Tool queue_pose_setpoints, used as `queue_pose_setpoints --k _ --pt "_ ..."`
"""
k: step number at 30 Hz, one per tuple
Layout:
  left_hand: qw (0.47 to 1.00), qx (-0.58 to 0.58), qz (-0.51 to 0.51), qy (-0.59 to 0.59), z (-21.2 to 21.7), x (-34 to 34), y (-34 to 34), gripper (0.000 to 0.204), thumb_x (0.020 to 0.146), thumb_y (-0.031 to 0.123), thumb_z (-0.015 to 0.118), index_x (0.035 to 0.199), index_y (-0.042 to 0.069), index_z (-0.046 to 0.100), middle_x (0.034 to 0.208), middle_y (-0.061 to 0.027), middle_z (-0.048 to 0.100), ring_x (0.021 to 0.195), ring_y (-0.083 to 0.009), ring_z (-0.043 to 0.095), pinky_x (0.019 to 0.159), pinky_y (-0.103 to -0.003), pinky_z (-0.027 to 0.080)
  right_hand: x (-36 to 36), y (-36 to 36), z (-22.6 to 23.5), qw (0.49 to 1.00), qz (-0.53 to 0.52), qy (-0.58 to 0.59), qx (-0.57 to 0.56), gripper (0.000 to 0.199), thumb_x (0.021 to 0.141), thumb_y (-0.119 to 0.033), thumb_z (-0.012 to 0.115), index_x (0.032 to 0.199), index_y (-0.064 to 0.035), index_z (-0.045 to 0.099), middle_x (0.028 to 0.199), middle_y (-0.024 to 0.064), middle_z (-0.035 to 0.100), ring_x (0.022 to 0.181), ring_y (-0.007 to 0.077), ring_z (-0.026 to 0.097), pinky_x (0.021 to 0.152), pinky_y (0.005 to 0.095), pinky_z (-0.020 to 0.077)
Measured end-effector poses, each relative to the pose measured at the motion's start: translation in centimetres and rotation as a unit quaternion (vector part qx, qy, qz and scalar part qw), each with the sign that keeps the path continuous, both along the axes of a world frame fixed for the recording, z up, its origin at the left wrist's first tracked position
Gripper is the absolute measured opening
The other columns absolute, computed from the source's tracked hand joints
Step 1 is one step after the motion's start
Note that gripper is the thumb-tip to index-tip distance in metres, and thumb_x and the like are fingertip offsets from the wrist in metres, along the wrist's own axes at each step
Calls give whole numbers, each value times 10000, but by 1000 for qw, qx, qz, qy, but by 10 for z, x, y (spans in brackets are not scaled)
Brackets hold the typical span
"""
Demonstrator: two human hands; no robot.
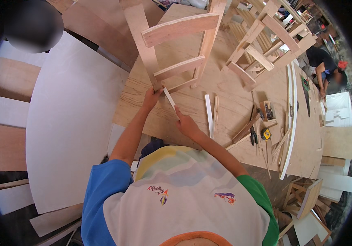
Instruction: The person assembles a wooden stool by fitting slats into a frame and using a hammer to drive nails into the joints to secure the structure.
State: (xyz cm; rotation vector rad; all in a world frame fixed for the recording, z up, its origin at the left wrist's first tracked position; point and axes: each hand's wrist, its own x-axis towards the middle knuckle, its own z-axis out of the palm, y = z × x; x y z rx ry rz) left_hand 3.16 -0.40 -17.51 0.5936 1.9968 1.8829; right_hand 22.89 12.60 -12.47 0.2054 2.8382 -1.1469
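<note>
A bare wooden chair frame [175, 30] with curved cross slats stands on the plywood tabletop in front of me. My left hand [152, 98] is closed at the lower end of its left post, its fingertips partly hidden there. A thin white wooden strip [170, 99] slants from that post toward me. Its near end is gripped by my right hand [186, 124], index finger stretched along it; the far end lies against or close to the post foot. Right of my hands lie another white strip [209, 115] and a bare wooden strip [216, 117].
A second chair frame [262, 49] stands at the far right. Pliers [253, 136], a yellow tape measure [266, 133], a hammer [260, 113] and a small box [268, 110] lie right. A large white panel [73, 123] fills the left. Another person [327, 61] bends over work beyond the table.
</note>
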Motion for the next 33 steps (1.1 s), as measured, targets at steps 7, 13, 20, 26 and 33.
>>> queue_pose_setpoints --k 7,13,20,26,33 --pt "997 -27 21 -63 -10 5 2 226 868 147 624 1045 12 660 940 -45 667 882 -118 595 794 -264 452 3 3 -2 1000 8 6 -5 752 769 -53 515 1449 -57 194 711 276 585 666 439 581 664 505 470" --pt "989 -60 61 -124 0 14 6 286 854 203 653 1031 -21 657 939 -55 666 869 -122 594 793 -261 443 5 6 -2 1000 16 5 4 746 779 -57 514 1448 -44 185 721 272 582 677 431 580 670 500 469" --pt "994 -17 -4 -110 -18 1 -8 269 823 172 680 1019 -12 662 935 -62 669 861 -136 598 798 -278 449 -1 4 1 1000 15 -20 13 750 776 -59 511 1447 -31 178 698 278 580 662 435 585 665 508 470" --pt "994 -112 -2 -12 -17 -4 -7 247 770 134 710 975 -1 685 860 -85 690 785 -134 621 721 -301 481 -2 4 -1 999 22 -22 13 773 778 -72 507 1454 -30 135 702 297 586 656 439 596 646 527 479" --pt "983 -177 34 40 -6 3 -4 244 733 139 743 923 -7 695 790 -118 696 712 -137 637 651 -313 491 -1 4 -4 999 30 -6 24 774 784 -72 500 1454 -14 115 697 300 586 640 437 599 623 532 484"
